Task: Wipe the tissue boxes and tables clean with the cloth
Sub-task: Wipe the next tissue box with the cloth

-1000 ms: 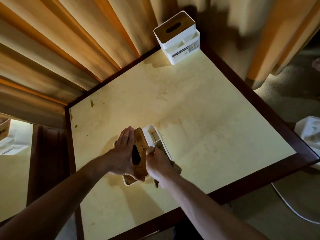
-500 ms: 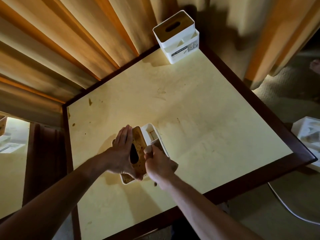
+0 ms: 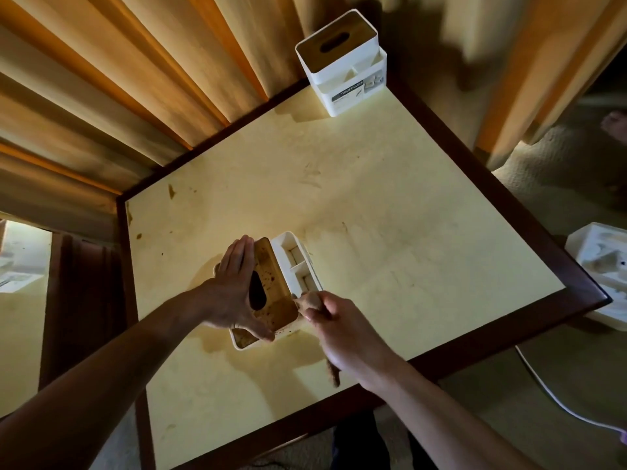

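A pale yellow tabletop (image 3: 390, 239) with a dark wood frame fills the view, marked with brown stains and smears, mostly toward 10 o'clock. At 12 o'clock, on the far corner, stands a second white tissue box (image 3: 342, 59) with a wooden slotted lid and a label on its side; it is well apart from the hands. Pleated curtains (image 3: 142, 83) hang behind the table from 9 to 12 o'clock. At 3 o'clock, off the table edge, lies a white moulded tray (image 3: 600, 266), and a white cable (image 3: 556, 398) trails over the floor at 4 o'clock. Another pale surface shows at 9 o'clock beyond a dark gap. Nothing stands between the hands and the near box.

The stained tissue box (image 3: 274, 286) sits near the table's centre, slightly toward 7 o'clock, its brown lid speckled with spots and its white side compartments facing 2 o'clock. The left hand (image 3: 234, 290) lies against the box's left side and lid, fingers (image 3: 239, 256) straight and pressed together, thumb reaching over the near edge. The right hand (image 3: 342, 330) is at the box's near right corner, fingers curled round a brown cloth (image 3: 310, 301) bunched at that corner, with a tail of it hanging below the wrist.
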`<move>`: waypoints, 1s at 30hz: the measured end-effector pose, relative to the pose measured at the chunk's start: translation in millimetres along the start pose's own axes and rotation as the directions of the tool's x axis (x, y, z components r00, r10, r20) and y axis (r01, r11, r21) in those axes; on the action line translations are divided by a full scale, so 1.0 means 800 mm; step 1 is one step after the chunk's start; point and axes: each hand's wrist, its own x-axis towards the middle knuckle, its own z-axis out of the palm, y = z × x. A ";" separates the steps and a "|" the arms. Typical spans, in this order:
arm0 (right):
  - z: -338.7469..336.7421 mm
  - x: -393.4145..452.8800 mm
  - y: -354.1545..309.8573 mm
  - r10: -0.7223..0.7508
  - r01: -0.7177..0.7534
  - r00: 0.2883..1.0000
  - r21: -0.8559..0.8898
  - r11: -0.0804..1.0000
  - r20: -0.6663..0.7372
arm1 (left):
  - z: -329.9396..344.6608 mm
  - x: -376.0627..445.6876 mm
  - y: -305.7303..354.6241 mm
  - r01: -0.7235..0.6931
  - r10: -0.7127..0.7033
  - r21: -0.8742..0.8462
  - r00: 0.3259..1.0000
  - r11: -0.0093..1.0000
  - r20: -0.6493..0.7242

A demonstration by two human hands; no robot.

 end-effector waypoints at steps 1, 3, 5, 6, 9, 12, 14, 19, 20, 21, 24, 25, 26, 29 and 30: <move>-0.006 -0.005 -0.002 -0.003 0.003 1.000 0.032 0.999 -0.003 | 0.000 0.001 -0.001 0.000 0.000 0.000 1.000 1.000 -0.002; -0.017 -0.012 -0.003 -0.024 0.025 1.000 0.101 0.995 -0.014 | 0.000 0.001 -0.002 -0.005 0.005 -0.008 1.000 1.000 -0.003; -0.026 -0.016 -0.002 -0.039 0.042 0.999 0.133 0.990 -0.029 | 0.000 -0.001 -0.001 -0.008 0.008 -0.012 1.000 1.000 -0.002; -0.030 -0.017 0.000 -0.056 0.061 0.997 0.141 0.988 -0.045 | 0.000 -0.002 -0.001 -0.012 0.012 -0.016 1.000 1.000 -0.005; -0.045 -0.017 0.008 -0.112 0.130 0.986 0.139 0.982 -0.127 | 0.002 -0.003 -0.001 -0.026 0.025 -0.021 0.999 0.999 -0.026; -0.055 -0.011 0.022 -0.140 0.170 0.966 0.128 0.977 -0.219 | 0.002 -0.004 -0.002 -0.023 0.021 -0.036 0.999 0.999 -0.044; -0.055 -0.006 0.026 -0.131 0.163 0.961 0.119 0.979 -0.244 | 0.004 -0.004 -0.003 -0.018 0.015 -0.062 0.999 0.998 -0.052; -0.044 0.005 0.026 -0.143 0.149 0.960 0.009 0.989 -0.242 | 0.018 -0.013 0.000 0.056 -0.069 -0.207 0.996 0.977 -0.057; -0.042 0.009 0.026 -0.141 0.141 0.960 -0.016 0.990 -0.243 | 0.022 -0.016 0.001 0.079 -0.098 -0.243 0.993 0.967 -0.066; -0.039 0.012 0.026 -0.144 0.138 0.958 -0.039 0.990 -0.247 | 0.027 -0.019 0.002 0.102 -0.130 -0.284 0.988 0.954 -0.082; -0.032 0.020 0.026 -0.158 0.143 0.950 -0.076 0.987 -0.269 | 0.046 -0.023 0.001 0.160 -0.249 -0.432 0.956 0.887 -0.156; -0.030 0.021 0.026 -0.162 0.144 0.949 -0.084 0.986 -0.270 | 0.053 -0.023 0.001 0.177 -0.298 -0.484 0.936 0.857 -0.185; -0.028 0.023 0.026 -0.161 0.141 0.950 -0.093 0.986 -0.267 | 0.059 -0.023 0.002 0.190 -0.347 -0.531 0.913 0.826 -0.213; -0.021 0.029 0.030 -0.160 0.139 0.956 -0.103 0.985 -0.247 | 0.072 -0.024 0.017 0.209 -0.475 -0.647 0.839 0.734 -0.267; -0.018 0.032 0.032 -0.165 0.141 0.956 -0.112 0.984 -0.243 | 0.074 -0.024 0.025 0.217 -0.510 -0.680 0.819 0.700 -0.264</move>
